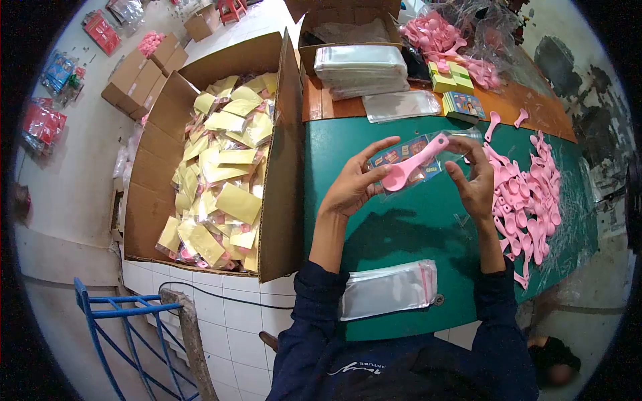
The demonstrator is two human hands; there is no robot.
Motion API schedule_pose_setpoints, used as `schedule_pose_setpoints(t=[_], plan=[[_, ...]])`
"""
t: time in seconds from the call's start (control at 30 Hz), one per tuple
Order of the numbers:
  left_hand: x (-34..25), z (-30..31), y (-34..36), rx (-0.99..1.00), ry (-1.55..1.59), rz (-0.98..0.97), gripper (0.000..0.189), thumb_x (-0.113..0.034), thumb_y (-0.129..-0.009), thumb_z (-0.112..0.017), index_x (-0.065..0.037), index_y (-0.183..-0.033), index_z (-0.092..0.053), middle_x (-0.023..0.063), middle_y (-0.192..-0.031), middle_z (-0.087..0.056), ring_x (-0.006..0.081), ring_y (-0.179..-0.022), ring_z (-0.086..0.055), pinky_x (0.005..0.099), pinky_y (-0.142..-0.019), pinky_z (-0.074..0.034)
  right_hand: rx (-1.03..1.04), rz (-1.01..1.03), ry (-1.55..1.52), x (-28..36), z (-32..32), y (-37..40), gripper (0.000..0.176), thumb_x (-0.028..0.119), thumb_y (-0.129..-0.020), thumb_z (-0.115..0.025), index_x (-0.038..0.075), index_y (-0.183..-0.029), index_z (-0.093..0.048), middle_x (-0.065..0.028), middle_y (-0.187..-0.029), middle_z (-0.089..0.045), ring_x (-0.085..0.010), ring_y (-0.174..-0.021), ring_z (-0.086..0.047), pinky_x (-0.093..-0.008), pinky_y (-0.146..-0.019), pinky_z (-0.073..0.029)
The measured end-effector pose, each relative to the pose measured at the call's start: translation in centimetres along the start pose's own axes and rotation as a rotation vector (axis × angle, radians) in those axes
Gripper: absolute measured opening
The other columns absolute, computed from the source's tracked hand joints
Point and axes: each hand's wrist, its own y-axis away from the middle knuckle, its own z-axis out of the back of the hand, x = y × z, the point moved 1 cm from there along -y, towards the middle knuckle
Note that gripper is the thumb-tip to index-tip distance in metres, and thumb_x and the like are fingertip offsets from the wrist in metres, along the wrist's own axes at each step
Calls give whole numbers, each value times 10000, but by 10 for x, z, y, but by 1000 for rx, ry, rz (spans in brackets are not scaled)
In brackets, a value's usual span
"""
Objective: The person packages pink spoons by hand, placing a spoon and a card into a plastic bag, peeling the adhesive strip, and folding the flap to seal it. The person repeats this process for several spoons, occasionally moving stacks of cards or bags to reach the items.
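Above the green table a clear plastic bag (435,168) is held tilted, with a pink measuring spoon (418,164) and a printed card (396,154) in it. My left hand (351,179) grips the bag's left end by the spoon's bowl, thumb in front and fingers behind. At the other end, my right hand (478,184) has its fingers curled over the bag's edge near the spoon's handle, the thumb standing off below. A stack of empty clear bags (388,291) lies near the table's front edge. Loose pink spoons (528,194) are heaped right of my right hand.
Left of the table stands an open carton (279,200) full of packed bags with yellow cards (239,202). More bags (361,67), a stack of cards (463,105) and bundled yellow cards (452,77) sit at the back. A blue metal frame (134,307) stands lower left.
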Motion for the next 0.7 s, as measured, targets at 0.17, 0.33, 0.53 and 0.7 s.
schedule_pose_setpoints(t=[0.17,0.33,0.53,0.7], plan=[[-2,-1,3,-15,23,-32,592,-83,-824,-636,-41,-1340,-349,158,-1109,-571,157,-920,-613,256,-727,-563,61,76,149,-1,0,0,288,144,-765,-687,20,-1014,-615,-89,-1071,-590,-216,-1016,-550,-326,-900,-413],[0,2,6,-17,-90,-31,658,-95,-812,-650,-71,-1372,-305,170,-1148,-553,210,-996,-591,303,-815,-525,23,-121,-135,0,-2,0,184,62,-794,-643,20,-973,-637,-85,-1021,-613,-176,-955,-573,-285,-795,-482],[37,22,16,-656,-1063,-246,546,-206,-885,-580,-55,-1335,-310,182,-1027,-568,228,-902,-607,324,-723,-500,18,-21,-51,-3,-23,20,238,-45,-760,-608,22,-986,-641,-109,-904,-657,-200,-815,-642,-281,-670,-536],[43,1,60,-310,-45,286,633,-194,-945,-460,-67,-1409,-48,190,-1043,-559,248,-928,-609,341,-762,-521,344,367,283,-12,-45,42,297,-70,-667,-593,62,-931,-631,-113,-1006,-625,-281,-951,-607,-367,-840,-480]])
